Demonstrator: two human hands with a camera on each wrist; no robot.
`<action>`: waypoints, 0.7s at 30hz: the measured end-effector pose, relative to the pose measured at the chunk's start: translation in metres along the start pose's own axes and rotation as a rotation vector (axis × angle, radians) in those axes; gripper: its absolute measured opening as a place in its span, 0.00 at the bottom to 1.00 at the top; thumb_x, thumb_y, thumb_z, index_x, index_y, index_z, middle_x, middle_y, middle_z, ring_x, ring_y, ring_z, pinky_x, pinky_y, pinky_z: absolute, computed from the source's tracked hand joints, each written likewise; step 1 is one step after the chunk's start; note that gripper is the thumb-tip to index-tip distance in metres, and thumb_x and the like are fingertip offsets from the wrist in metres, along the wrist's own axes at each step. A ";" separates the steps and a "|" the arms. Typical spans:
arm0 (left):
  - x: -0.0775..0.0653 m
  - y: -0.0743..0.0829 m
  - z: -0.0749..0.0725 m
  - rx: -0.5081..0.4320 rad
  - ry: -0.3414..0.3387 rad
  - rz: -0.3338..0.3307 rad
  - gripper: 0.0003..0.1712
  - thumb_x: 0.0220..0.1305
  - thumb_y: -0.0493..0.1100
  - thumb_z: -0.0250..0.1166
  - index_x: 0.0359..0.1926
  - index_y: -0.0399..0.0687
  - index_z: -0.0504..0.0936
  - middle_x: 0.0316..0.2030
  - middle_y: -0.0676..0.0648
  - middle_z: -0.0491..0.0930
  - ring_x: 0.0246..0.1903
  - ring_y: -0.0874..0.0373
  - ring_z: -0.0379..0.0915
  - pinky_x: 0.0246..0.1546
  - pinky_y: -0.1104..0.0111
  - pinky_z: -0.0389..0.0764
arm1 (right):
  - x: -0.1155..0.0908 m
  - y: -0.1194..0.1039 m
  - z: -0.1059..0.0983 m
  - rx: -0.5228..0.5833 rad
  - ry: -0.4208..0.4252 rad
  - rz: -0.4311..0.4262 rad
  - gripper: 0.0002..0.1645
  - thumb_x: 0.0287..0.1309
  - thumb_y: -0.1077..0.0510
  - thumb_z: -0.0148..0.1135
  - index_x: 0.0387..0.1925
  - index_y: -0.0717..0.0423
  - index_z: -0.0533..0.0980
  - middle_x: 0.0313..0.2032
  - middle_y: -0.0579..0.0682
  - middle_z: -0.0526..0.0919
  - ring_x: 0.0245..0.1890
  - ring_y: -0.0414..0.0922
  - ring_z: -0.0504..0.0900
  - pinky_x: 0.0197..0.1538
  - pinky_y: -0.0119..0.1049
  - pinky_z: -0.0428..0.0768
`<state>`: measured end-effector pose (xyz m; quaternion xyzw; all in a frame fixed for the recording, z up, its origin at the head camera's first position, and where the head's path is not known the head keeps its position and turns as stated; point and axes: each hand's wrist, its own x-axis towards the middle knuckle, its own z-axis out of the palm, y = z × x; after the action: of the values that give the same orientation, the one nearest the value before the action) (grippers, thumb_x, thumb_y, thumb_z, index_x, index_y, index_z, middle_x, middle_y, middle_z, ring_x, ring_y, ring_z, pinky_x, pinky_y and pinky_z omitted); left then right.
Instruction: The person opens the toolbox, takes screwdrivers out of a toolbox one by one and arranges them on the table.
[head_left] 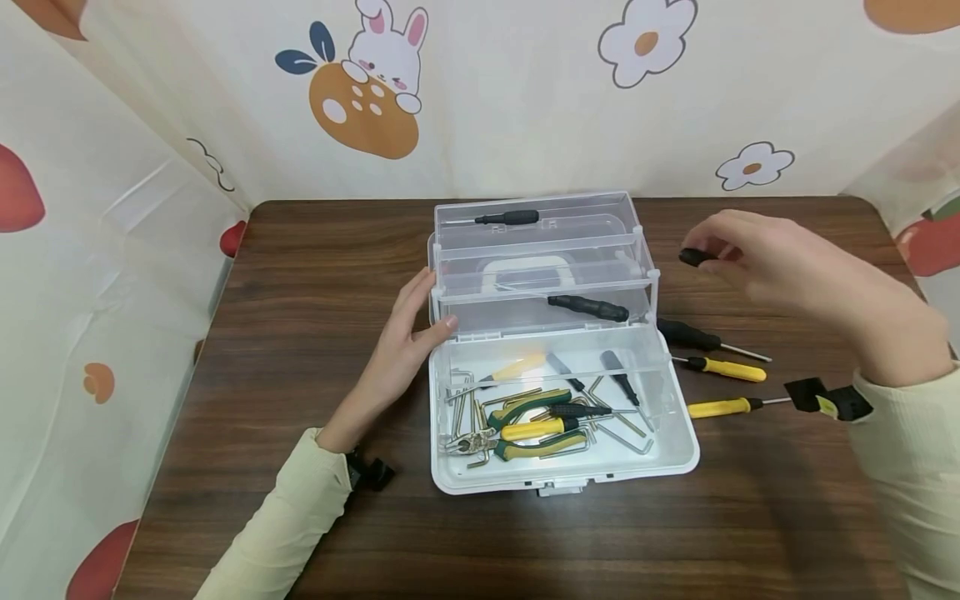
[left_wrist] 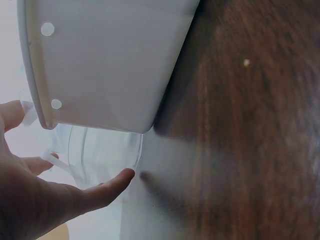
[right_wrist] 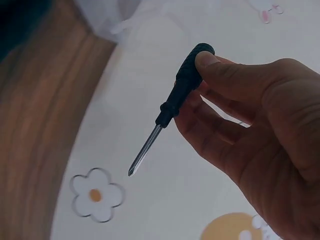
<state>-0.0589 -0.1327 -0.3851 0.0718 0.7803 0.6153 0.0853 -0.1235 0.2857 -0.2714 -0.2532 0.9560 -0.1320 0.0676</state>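
Observation:
To the right of the toolbox, my right hand (head_left: 787, 258) holds a small screwdriver (right_wrist: 182, 85) above the table. Thumb and fingers pinch its black handle, and the short metal shaft with a cross-shaped tip points away from the palm. My left hand (head_left: 393, 354) rests with extended fingers against the left side of the clear lid and trays of the white toolbox (head_left: 566, 482). In the left wrist view a fingertip touches the clear lid (left_wrist: 100, 155). One black screwdriver (head_left: 510, 217) lies in the upper tray, another black screwdriver (head_left: 592, 307) in the lower tray.
The toolbox bottom holds green-handled pliers (head_left: 536, 450), a yellow screwdriver (head_left: 532, 429), several hex keys (head_left: 626, 437) and other drivers. On the table to its right lie a black screwdriver (head_left: 686, 335) and two yellow screwdrivers (head_left: 731, 370). A patterned wall covering (head_left: 510, 108) rises behind.

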 end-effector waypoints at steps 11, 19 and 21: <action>0.000 0.000 0.000 -0.004 -0.003 -0.001 0.41 0.75 0.46 0.62 0.83 0.57 0.56 0.84 0.48 0.42 0.81 0.46 0.46 0.67 0.47 0.76 | -0.001 0.033 0.036 0.022 -0.015 -0.011 0.17 0.58 0.73 0.70 0.46 0.56 0.81 0.43 0.53 0.85 0.43 0.50 0.85 0.43 0.48 0.83; 0.000 0.000 0.000 -0.007 -0.003 -0.002 0.41 0.75 0.45 0.62 0.83 0.56 0.56 0.84 0.49 0.42 0.81 0.46 0.47 0.67 0.46 0.76 | 0.000 0.042 0.064 0.051 -0.095 0.034 0.11 0.64 0.69 0.66 0.44 0.55 0.79 0.41 0.53 0.84 0.41 0.50 0.82 0.45 0.53 0.83; 0.000 0.001 0.000 -0.013 -0.006 -0.006 0.41 0.75 0.45 0.62 0.83 0.56 0.56 0.84 0.49 0.42 0.80 0.45 0.49 0.66 0.46 0.77 | 0.001 0.046 0.070 0.050 -0.094 0.019 0.10 0.63 0.70 0.67 0.42 0.55 0.79 0.38 0.51 0.84 0.39 0.49 0.81 0.43 0.50 0.81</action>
<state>-0.0593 -0.1325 -0.3846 0.0708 0.7764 0.6198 0.0901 -0.1317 0.3086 -0.3515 -0.2480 0.9506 -0.1432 0.1200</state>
